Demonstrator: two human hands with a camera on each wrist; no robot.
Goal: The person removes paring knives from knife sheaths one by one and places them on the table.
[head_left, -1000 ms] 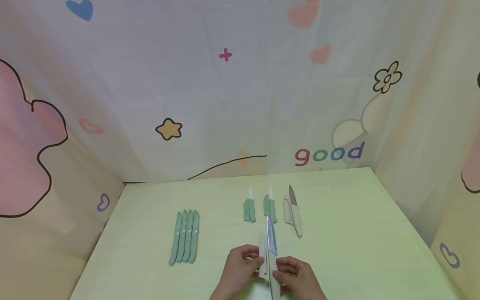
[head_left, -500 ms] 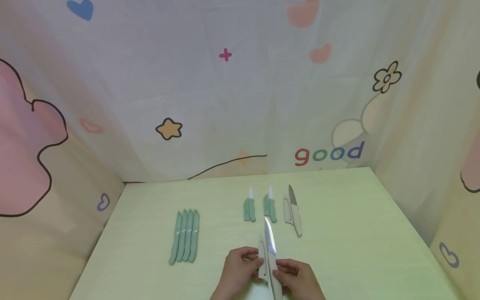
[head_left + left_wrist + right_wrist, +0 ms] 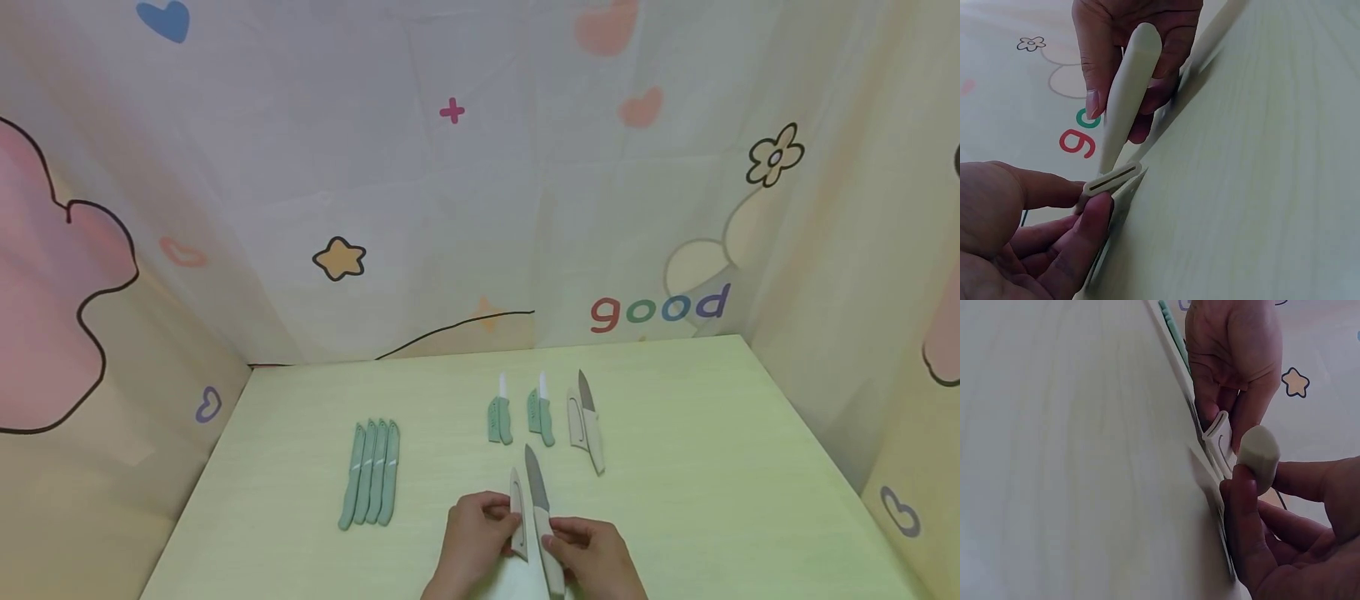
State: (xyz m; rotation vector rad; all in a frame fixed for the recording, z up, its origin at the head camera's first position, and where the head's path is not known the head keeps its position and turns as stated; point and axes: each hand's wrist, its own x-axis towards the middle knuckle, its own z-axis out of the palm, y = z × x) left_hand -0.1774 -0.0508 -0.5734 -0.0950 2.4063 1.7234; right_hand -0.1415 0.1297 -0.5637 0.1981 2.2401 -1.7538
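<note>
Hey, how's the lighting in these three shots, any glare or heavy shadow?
Head view: bright, fairly even, no strong glare on the held knife; left wrist view: dimmer, left hand shaded, dark shadow on the table; right wrist view: also dim, right hand darkened, soft shadow alongside.

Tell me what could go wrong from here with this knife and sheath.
The unsheathed knife in the right hand is close beside the sheath in the left hand, so a slip might nick the left fingers. Its blade also points toward two green-handled knives, so a forward push could knock them askew.
</note>
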